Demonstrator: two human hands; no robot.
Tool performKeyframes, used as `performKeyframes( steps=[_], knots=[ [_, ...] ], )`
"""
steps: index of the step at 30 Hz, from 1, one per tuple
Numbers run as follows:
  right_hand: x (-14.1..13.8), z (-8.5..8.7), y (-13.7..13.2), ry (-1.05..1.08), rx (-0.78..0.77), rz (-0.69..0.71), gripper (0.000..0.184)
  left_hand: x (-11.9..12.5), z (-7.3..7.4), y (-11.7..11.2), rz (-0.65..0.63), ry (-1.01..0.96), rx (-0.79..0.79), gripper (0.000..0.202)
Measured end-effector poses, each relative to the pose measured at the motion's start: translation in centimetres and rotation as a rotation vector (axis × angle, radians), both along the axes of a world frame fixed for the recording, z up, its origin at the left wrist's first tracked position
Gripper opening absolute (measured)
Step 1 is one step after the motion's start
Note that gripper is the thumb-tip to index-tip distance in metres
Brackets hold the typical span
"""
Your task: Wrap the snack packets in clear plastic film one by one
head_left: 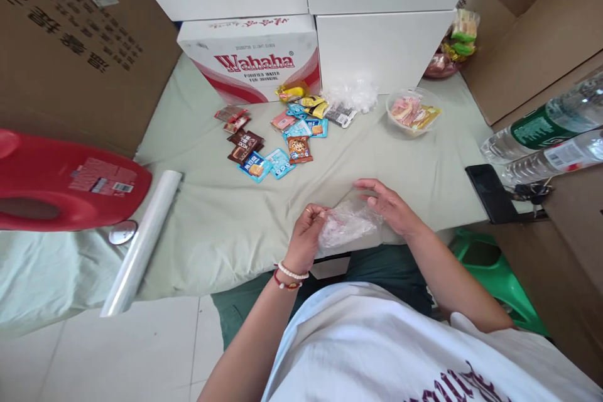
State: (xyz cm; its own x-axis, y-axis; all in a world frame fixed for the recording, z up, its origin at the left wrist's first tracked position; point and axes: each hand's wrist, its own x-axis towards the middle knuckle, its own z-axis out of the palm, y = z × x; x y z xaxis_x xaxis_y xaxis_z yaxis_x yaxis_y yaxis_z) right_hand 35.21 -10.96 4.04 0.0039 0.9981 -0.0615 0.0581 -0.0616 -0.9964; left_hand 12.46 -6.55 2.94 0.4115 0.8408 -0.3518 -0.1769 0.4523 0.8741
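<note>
While the left hand [309, 231] pinches one end of a crumpled, clear, thin plastic sheet [349, 227] in closed fingers, the right hand [392, 208] curves around the far end, fingers loosely parted; whether they touch it, I can't tell. Here's the sheet, right between the two, at the near edge of the pale green, cloth-covered worktop [221, 220], long axis running roughly left to right. Nearer hand? The left, gripping it!

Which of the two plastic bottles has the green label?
The upper bottle in the head view, its band clearly green; the lower bottle shows a white label with some red.
</note>
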Motion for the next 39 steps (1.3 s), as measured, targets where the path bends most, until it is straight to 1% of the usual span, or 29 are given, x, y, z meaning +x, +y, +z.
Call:
performKeyframes(
  steps=[2,3,4,5,6,7,8,9,10,11,13,14,15,17,19,21,23,28,31,33,37,39],
  knots=[
    [-0.4,0.2,0.6,-0.056,-0.065,0.132,0.057,0.2,0.0,-0.3,-0.025,0.071,0.116,0.038],
    [-0.8,0.2,0.9,-0.095,-0.103,0.186,0.052,0.2,-0.1,-0.4,0.007,0.107,0.174,0.038],
    [-1.3,0.1,1.1,-0.128,-0.137,0.210,0.047,0.1,-0.1,-0.6,0.067,0.152,0.240,0.038],
    [-1.8,0.0,1.2,-0.148,-0.163,0.202,0.043,0.0,-0.1,-0.8,0.134,0.209,0.318,0.041],
    [-2.3,-0.1,1.2,-0.151,-0.179,0.164,0.042,-0.2,-0.1,-1.0,0.192,0.275,0.405,0.046],
    [-2.9,-0.2,1.2,-0.139,-0.185,0.115,0.042,-0.3,-0.2,-1.2,0.225,0.349,0.495,0.056],
    [-3.3,-0.3,1.2,-0.112,-0.190,0.072,0.043,-0.5,-0.3,-1.4,0.233,0.426,0.578,0.066],
    [-3.7,-0.4,1.1,-0.074,-0.199,0.051,0.044,-0.7,-0.4,-1.6,0.220,0.496,0.647,0.072],
    [-4.1,-0.5,1.0,-0.027,-0.215,0.047,0.046,-0.9,-0.6,-1.7,0.196,0.551,0.690,0.069],
    [-4.3,-0.5,0.9,0.022,-0.235,0.052,0.048,-1.0,-0.8,-1.8,0.174,0.585,0.704,0.058],
    [-4.4,-0.5,0.7,0.105,-0.270,0.052,0.051,-1.3,-1.3,-1.5,0.153,0.585,0.639,0.028],
    [-4.3,-0.4,0.6,0.129,-0.277,0.031,0.052,-1.5,-1.5,-1.2,0.158,0.550,0.568,0.019],
    [-4.1,-0.3,0.5,0.140,-0.279,-0.002,0.052,-1.7,-1.7,-0.8,0.174,0.497,0.484,0.016],
    [-3.3,-0.2,0.3,0.134,-0.279,-0.076,0.052,-2.3,-1.8,0.1,0.234,0.359,0.312,0.022],
    [-2.4,-0.1,-0.1,0.126,-0.292,-0.110,0.051,-3.0,-1.6,0.9,0.300,0.217,0.175,0.032],
    [-1.6,-0.1,-0.5,0.125,-0.304,-0.104,0.049,-3.6,-1.3,1.6,0.348,0.130,0.094,0.040],
    [-1.0,-0.2,-1.0,0.125,-0.300,-0.086,0.047,-4.2,-1.0,2.1,0.366,0.111,0.057,0.045],
    [-0.4,-0.2,-1.4,0.080,-0.277,-0.070,0.043,-5.4,-0.9,3.3,0.299,0.165,0.028,0.045],
    [-0.2,0.0,-1.3,0.034,-0.265,-0.093,0.044,-5.8,-0.8,3.9,0.306,0.145,0.035,0.043],
    [-0.2,0.0,-1.3,0.030,-0.268,-0.129,0.046,-6.0,-0.4,4.0,0.289,0.046,0.005,0.046],
    [-0.6,-0.9,-1.3,0.079,-0.319,-0.200,0.049,-5.7,0.4,3.1,0.158,-0.219,-0.142,0.059],
    [-0.7,-1.5,-1.4,0.086,-0.326,-0.195,0.049,-5.3,0.3,2.8,0.132,-0.246,-0.174,0.069]
  ],
)
